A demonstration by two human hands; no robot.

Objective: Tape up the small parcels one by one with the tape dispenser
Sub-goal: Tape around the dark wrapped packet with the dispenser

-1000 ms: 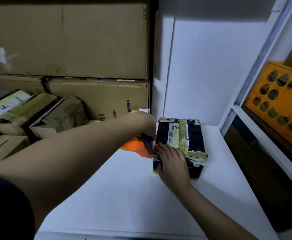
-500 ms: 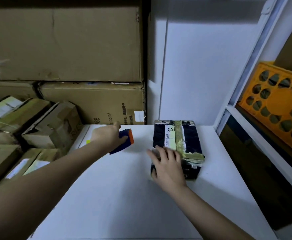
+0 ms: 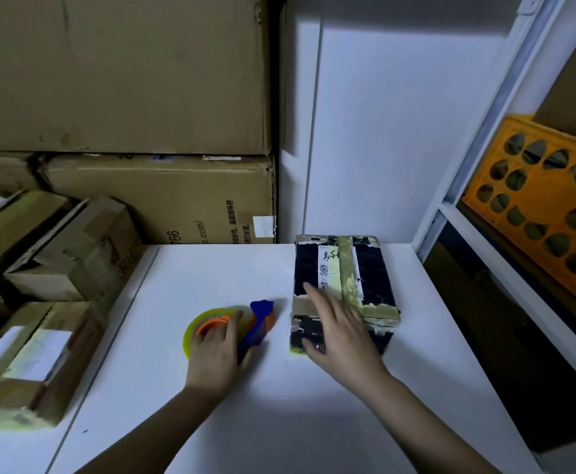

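Lowered since a moment ago, the tape dispenser now lies on the white counter, gripped by the left hand. Right hand rests flat, fingers straight, on the dark parcel just beside it.

Orange-blue tape dispenser, black parcel
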